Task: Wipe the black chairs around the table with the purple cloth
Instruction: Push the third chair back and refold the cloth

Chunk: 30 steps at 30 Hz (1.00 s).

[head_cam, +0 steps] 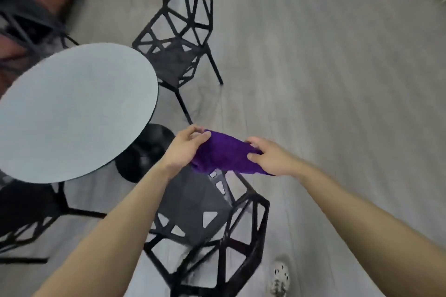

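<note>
The purple cloth (224, 154) is stretched between both hands, above the front of the near black chair (243, 229). My left hand (187, 148) pinches its left edge and my right hand (271, 158) grips its right edge. This lattice-framed chair stands right below me, its back toward me. A second black chair (179, 31) stands beyond, at the far side of the round table (72, 113). A third black chair (24, 212) shows at the lower left, partly under the table.
The table's black round base (142, 152) sits just left of my left hand. Grey wood floor (325, 79) spreads to the right. A light shoe (280, 277) shows at the bottom. Dark blurred furniture fills the upper left.
</note>
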Motion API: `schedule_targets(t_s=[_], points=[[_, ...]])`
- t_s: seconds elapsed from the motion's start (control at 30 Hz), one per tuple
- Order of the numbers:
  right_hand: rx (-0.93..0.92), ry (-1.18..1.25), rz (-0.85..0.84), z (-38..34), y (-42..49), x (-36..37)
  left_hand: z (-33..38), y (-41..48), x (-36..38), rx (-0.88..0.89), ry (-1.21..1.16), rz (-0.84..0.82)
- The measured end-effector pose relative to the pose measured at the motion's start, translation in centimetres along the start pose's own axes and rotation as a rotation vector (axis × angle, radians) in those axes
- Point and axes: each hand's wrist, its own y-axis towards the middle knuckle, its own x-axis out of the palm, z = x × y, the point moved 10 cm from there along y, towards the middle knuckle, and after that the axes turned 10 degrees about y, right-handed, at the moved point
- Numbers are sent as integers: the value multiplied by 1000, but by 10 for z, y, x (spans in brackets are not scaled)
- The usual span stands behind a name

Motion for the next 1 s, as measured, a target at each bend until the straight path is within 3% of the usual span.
schedule_targets(t_s=[0.07,0.2,0.3,0.43,0.57,0.83,1.0], points=[[-6,-57,-50,6,-10,-13,13,-8,17,35,34,18],[42,-83,-144,8,-14,-24,56,-21,68,134,139,-122],[-63,-210,-256,-5,1,-14,67,-16,65,120,285,-27],[-80,-449,-288,-6,35,-28,20,-6,28,-112,647,122],[-41,-498,-269,-9,78,-61,-49,25,41,-333,832,-75],[1,-707,-324,-35,192,-136,-76,112,63,-492,669,-117],[-98,-858,-450,-86,275,-121,-87,107,24,-642,550,50]])
